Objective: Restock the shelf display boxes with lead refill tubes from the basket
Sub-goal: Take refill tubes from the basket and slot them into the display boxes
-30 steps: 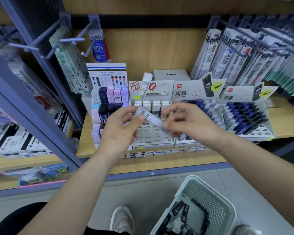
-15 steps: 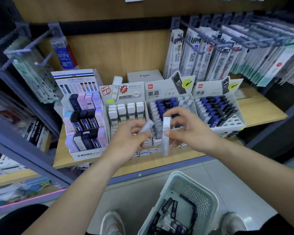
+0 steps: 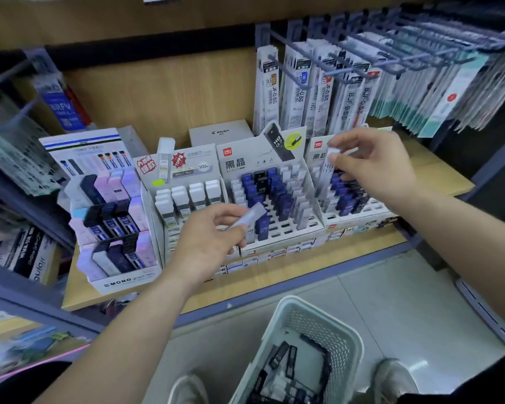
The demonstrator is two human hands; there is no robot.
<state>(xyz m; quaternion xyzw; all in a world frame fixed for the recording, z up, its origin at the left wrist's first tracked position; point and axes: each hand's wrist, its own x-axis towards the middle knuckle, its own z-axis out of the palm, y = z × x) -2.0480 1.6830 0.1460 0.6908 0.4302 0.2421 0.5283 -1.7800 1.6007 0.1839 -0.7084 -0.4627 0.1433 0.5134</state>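
Note:
My right hand (image 3: 373, 167) pinches a clear lead refill tube (image 3: 328, 170) marked HB 0.7 and holds it upright over the rightmost display box (image 3: 359, 218), among its blue and black tubes. My left hand (image 3: 209, 243) grips a second pale clear tube (image 3: 250, 217), tilted, in front of the middle display box (image 3: 289, 231). A white perforated basket (image 3: 330, 339) stands on the floor below, with several dark tubes (image 3: 283, 365) inside.
On the wooden shelf (image 3: 274, 272), left of the middle box, stand a box of white-capped tubes (image 3: 187, 196) and a MONO box (image 3: 114, 228). Refill packs hang from hooks (image 3: 347, 68) above right. A grey Pilot box (image 3: 220, 132) sits behind. My shoes (image 3: 394, 377) flank the basket.
My hands have separated: the right one carried its tube up and right to the rightmost box, while the left one stayed low with the other tube. The view shifted right.

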